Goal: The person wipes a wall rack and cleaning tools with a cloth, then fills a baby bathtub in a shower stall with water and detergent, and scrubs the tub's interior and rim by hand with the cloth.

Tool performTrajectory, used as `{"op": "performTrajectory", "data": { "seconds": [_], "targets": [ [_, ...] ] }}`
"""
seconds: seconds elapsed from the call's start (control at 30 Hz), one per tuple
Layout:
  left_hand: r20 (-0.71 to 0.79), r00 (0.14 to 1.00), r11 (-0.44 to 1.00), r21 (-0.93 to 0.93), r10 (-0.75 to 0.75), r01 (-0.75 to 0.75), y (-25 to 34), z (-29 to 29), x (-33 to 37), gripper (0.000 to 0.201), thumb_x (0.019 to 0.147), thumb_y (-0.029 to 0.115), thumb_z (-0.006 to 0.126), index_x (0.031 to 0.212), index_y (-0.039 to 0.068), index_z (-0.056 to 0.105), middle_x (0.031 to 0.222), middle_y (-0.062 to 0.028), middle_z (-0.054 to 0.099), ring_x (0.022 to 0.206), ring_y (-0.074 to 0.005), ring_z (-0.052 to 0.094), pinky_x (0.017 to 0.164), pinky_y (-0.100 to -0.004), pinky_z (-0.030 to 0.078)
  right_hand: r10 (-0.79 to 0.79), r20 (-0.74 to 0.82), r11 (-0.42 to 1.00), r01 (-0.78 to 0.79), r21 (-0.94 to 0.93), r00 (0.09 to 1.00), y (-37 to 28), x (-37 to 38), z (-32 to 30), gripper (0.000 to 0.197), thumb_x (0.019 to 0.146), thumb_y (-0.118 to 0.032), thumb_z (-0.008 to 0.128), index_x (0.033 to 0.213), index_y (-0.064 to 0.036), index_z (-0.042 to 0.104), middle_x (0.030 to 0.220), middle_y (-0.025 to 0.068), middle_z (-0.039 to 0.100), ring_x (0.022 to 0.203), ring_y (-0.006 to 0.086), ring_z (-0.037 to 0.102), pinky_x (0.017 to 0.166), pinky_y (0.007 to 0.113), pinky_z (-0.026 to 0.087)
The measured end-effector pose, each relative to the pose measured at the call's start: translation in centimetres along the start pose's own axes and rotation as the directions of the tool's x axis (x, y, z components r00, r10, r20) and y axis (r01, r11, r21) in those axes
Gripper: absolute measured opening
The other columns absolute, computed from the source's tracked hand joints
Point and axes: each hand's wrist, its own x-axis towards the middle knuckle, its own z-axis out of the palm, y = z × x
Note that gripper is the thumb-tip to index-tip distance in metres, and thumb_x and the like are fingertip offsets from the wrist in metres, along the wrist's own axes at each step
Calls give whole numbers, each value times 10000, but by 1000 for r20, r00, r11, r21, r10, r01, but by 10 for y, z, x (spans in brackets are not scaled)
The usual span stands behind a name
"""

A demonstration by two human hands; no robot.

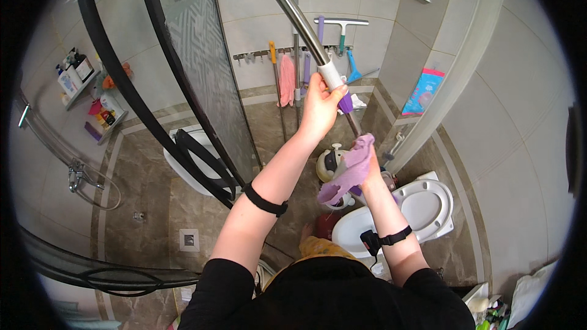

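Observation:
A shiny metal telescopic pole slants from the upper edge down toward the middle of the head view. My left hand is closed round its white and purple collar, thumb lying along the white part. Below the collar a thinner rod runs down to a lilac cloth. My right hand grips this cloth, which hangs loosely to the left; the cloth hides most of the fingers. Whether the cloth wraps all the way round the rod I cannot tell.
A white toilet stands at my right. Left are a black-framed glass shower screen and a second white fixture behind it. A hook rail with a pink cloth and a squeegee lines the far wall.

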Motion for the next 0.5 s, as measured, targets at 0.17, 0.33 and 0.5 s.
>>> {"op": "performTrajectory", "data": {
  "seconds": [0.17, 0.33, 0.5],
  "targets": [
    [-67, 983, 967, 200, 173, -157, -34, -37, 32, 389, 836, 13, 580, 1186, 12, 412, 1054, -72, 563, 875, -133, 577, 738, -269, 475, 387, 131, 883, -408, 232, 913, 33, 50, 2, 334, 932, -430, 418, 1009, -142, 568, 924, 11, 588, 853, 199, 553, 800, 371, 452],
    [-194, 967, 810, 587, 168, -22, -62, -84, 71, 328, 820, 25, 603, 1116, 7, 462, 995, -80, 599, 900, -127, 571, 759, -270, 452, 551, -141, 834, -543, 95, 823, 45, 94, -20, 314, 929, -368, 443, 1067, -120, 578, 1030, 52, 612, 952, 238, 565, 883, 400, 441],
    [-294, 927, 661, 747, 234, 70, -104, -142, 116, 401, 790, 110, 628, 1157, 66, 474, 945, -202, 626, 900, -351, 616, 743, -386, 464, 559, -125, 829, -554, 77, 820, 50, 156, -75, 263, 919, -292, 471, 1062, -94, 568, 1012, 74, 618, 919, 252, 598, 831, 410, 492]
  ]
}}
